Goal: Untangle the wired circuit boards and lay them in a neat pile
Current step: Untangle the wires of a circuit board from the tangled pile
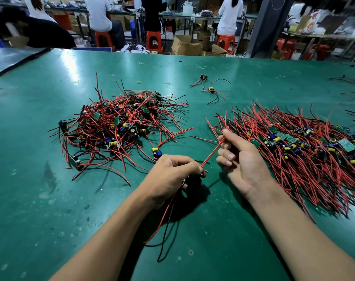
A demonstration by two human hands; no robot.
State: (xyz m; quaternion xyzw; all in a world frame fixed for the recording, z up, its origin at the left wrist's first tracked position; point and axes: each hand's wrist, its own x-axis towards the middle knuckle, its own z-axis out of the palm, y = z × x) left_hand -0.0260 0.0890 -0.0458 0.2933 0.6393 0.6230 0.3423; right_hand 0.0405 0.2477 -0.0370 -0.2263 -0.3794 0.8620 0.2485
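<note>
One red wire [213,150] is pinched by the right hand [243,159], its board probably gripped in the left hand [170,177]. Laying on the pile [314,151] right of the heap [119,126] is next.

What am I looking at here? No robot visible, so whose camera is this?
No machine: one camera on a person's head looks down at their bare hands. On the green table lie a tangled heap of small wired circuit boards, left, and a neater pile, right; two loose boards sit further back. The left hand and right hand pinch one red wire stretched between them; other wires trail from the left hand.
</note>
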